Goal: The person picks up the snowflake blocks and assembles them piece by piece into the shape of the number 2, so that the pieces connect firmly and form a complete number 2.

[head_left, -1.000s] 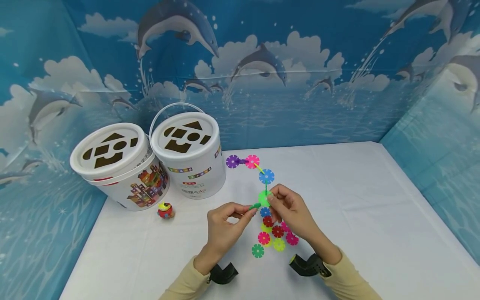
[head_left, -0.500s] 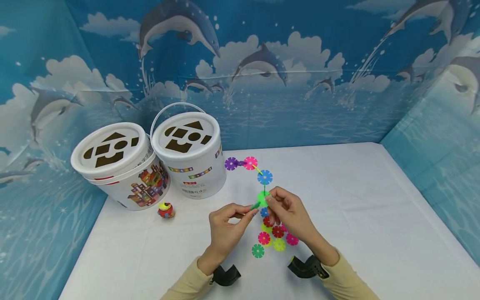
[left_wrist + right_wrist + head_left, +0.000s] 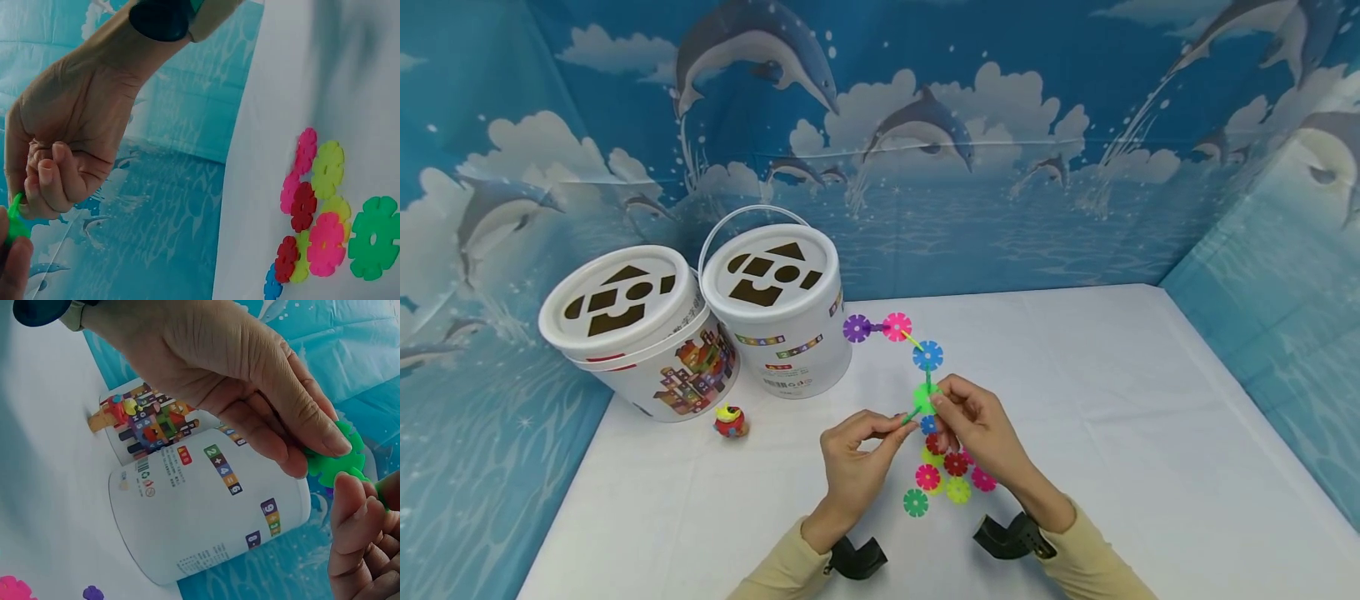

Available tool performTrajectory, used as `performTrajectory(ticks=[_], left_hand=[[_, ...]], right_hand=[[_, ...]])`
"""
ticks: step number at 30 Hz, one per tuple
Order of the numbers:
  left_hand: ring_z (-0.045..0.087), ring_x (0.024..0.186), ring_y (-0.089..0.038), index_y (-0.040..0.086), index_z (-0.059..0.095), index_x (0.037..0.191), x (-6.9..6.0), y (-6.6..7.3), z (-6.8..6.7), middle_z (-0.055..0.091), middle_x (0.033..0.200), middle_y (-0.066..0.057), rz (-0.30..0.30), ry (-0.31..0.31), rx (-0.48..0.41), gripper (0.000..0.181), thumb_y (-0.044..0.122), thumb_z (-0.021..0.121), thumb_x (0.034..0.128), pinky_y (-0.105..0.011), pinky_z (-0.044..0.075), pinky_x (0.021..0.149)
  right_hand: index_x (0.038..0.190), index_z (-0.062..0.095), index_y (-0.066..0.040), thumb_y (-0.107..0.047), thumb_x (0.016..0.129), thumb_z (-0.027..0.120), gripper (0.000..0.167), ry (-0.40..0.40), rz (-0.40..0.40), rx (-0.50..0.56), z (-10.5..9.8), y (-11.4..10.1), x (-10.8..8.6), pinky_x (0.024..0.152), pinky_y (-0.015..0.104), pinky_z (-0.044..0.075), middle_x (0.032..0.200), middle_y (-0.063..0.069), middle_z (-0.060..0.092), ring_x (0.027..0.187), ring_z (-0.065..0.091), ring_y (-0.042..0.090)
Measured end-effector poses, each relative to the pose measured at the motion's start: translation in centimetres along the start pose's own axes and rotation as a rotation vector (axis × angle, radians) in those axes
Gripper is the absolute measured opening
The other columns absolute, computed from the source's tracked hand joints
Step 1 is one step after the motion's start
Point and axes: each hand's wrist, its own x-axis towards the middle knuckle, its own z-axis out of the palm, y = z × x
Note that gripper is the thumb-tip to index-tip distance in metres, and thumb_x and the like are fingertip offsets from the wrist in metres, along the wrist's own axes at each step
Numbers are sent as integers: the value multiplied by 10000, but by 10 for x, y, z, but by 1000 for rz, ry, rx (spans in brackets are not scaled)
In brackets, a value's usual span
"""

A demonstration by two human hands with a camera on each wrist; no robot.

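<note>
My left hand [image 3: 856, 457] pinches a green snowflake disc [image 3: 912, 415] between thumb and forefinger; it appears almost edge-on in the head view and face-on in the right wrist view. A bright green snowflake disc [image 3: 924, 399] at the near end of a chain is pinched by my right hand [image 3: 981, 423]. The two green pieces meet, but whether their slots are engaged I cannot tell. Up the chain come an edge-on green disc, a blue disc [image 3: 928, 356], a yellow one, a pink disc [image 3: 897, 327] and a purple disc [image 3: 857, 328]. Fingers partly cover the joint.
Loose snowflake discs, including a green one [image 3: 915, 502] and a yellow one [image 3: 958, 489], lie below the hands. Two white buckets, one with a raised handle [image 3: 775, 317] and one tilted [image 3: 632, 358], stand at the back left. A small red toy figure [image 3: 731, 422] sits before them.
My left hand has shifted slightly right and down, its disc turning more edge-on. The chain's far end has swung a little left. My right hand has barely moved.
</note>
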Motion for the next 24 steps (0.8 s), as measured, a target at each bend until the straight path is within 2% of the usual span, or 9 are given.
performTrajectory(ticks=[8, 12, 16, 24], left_hand=[[667, 635, -219, -77, 672, 749, -5, -4, 4, 666, 700, -156, 60, 44, 3, 219, -215, 770, 610, -249, 539, 594], [666, 627, -214, -79, 672, 753, -5, -5, 6, 667, 698, -154, 102, 63, 7, 252, -234, 768, 579, -252, 541, 600], [667, 627, -213, -81, 673, 765, -5, -6, 8, 668, 703, -153, 152, 71, 9, 274, -241, 765, 561, -261, 544, 606], [675, 646, -227, -76, 659, 762, -7, -12, 8, 674, 724, -161, 247, 65, 5, 186, -159, 779, 648, -289, 549, 642]], right_hand=[[858, 512, 16, -23, 989, 475, 141, 10, 3, -3, 2, 0, -2, 437, 314, 482, 611, 118, 514, 463, 517, 239], [851, 514, 11, -40, 989, 483, 150, 4, 36, -1, 2, -3, -2, 431, 308, 475, 611, 135, 514, 470, 523, 191], [851, 509, 22, -53, 991, 486, 161, -20, 66, 8, 0, -6, -2, 407, 300, 452, 612, 137, 508, 471, 513, 201], [826, 503, -2, -46, 984, 497, 164, -66, 68, -20, -5, -7, -2, 360, 280, 390, 574, 113, 495, 442, 481, 179]])
